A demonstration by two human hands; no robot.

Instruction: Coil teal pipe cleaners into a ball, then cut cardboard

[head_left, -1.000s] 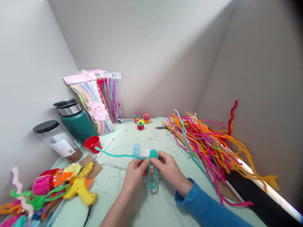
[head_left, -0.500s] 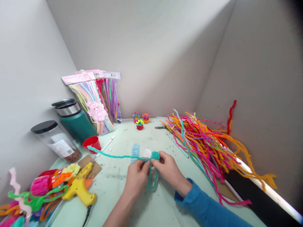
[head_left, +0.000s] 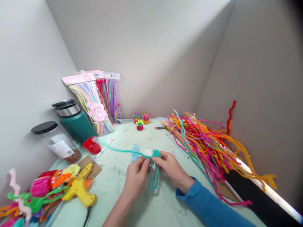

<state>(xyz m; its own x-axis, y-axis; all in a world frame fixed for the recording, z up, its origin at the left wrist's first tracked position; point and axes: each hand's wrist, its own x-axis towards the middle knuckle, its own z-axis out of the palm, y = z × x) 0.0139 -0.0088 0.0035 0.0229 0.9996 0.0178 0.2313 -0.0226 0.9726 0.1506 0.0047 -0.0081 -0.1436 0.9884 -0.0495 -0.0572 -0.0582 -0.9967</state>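
Both my hands meet over the middle of the pale green table (head_left: pixel 123 189). My left hand (head_left: pixel 136 175) and my right hand (head_left: pixel 171 170) pinch a teal pipe cleaner (head_left: pixel 152 173) between them. Its top is wound into a small fuzzy ball by my right fingertips, a narrow loop hangs down between the hands, and a long free end stretches left toward a red cup (head_left: pixel 92 145). A small white piece shows just behind the ball. My right arm wears a blue sleeve (head_left: pixel 208 208).
A big loose heap of coloured pipe cleaners (head_left: pixel 203 138) fills the right side. A yellow glue gun (head_left: pixel 79 189) and tangled craft pieces lie at front left. Behind stand a clear jar (head_left: pixel 56 142), a teal flask (head_left: pixel 74 121), packets of pipe cleaners (head_left: pixel 94 101) and three small pompom figures (head_left: pixel 140 120).
The long free end of the teal pipe cleaner has swung up and back toward the red cup, blurred by motion. Both hands stay pinched at the same spot.
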